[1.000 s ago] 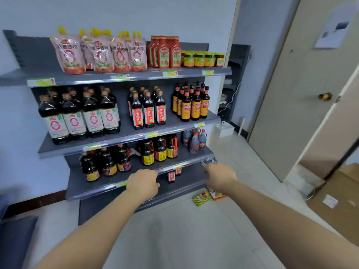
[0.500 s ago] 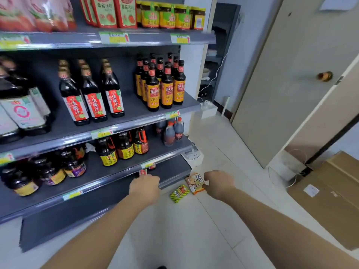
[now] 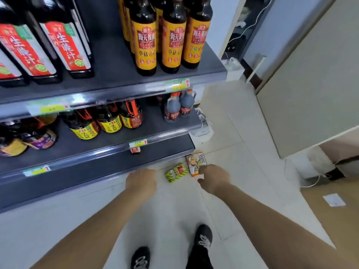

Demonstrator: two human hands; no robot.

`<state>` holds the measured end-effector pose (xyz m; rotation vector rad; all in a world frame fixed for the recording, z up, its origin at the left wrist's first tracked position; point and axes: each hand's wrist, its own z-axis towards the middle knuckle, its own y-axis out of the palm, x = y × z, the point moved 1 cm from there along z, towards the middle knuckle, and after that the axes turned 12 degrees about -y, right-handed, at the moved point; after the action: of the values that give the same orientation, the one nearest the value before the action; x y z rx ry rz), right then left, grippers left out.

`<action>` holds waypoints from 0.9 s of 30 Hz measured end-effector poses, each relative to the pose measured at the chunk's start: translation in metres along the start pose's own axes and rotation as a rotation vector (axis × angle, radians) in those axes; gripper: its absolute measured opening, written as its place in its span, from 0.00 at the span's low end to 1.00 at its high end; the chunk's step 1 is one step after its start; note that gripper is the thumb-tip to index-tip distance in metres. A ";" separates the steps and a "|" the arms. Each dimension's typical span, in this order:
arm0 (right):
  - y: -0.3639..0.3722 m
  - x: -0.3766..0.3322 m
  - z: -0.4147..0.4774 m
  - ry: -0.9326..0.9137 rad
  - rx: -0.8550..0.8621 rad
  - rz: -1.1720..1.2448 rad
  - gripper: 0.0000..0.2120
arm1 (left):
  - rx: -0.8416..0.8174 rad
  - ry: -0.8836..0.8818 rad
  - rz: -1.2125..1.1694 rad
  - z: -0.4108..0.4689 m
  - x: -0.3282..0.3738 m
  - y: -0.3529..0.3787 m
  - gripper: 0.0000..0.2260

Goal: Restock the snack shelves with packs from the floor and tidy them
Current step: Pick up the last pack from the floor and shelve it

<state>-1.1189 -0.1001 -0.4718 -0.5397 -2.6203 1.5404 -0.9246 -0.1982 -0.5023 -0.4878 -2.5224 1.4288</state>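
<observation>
- Yellow-label bottles (image 3: 146, 38), upper shelf, right: "CLASSIC" beneath Chinese brand characters.
- Red-label bottles (image 3: 67, 48), left: vertical characters starting "生".
- Price tag (image 3: 177, 84): red "1".
- Green pack (image 3: 176, 172), floor: lettering blurred.

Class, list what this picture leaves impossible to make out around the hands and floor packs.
Head view:
Orange pack: near corner hidden behind right hand; contact unclear.
Left hand: fingers hidden behind its back; grip unreadable.
Yellow-label bottles: tops cut off by top edge.
Price tags: blurred.
</observation>
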 end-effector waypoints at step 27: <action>0.368 0.185 0.405 -0.305 -0.214 -0.130 0.14 | -0.217 -0.381 -0.234 0.347 0.132 0.436 0.18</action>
<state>-1.2826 -0.2170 -1.0137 -0.1467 -2.9997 1.4112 -1.0811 -0.2150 -1.0533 0.0620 -2.9298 1.2652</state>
